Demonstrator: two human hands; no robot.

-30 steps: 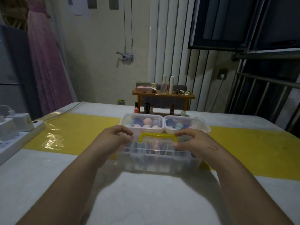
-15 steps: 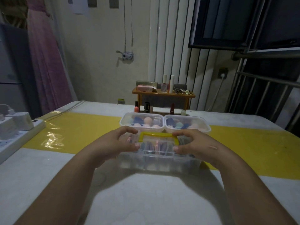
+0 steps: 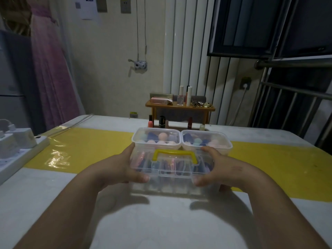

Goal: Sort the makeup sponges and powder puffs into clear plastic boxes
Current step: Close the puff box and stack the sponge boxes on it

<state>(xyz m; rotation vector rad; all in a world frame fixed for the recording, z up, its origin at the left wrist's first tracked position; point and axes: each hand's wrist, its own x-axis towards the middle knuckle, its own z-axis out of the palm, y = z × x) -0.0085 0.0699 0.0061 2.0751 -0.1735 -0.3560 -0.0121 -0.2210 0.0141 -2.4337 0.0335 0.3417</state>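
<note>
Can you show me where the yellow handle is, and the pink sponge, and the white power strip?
yellow handle (image 3: 174, 154): head view, on its top bar.
pink sponge (image 3: 162, 136): head view, on its rounded top, inside the left small box.
white power strip (image 3: 19, 154): head view, on its top face.

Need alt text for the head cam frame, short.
Two bare hands, left hand and right hand, grip the ends of a clear plastic case with a yellow handle on a white and yellow table. Behind it sit two clear tubs of pastel makeup sponges.
</note>
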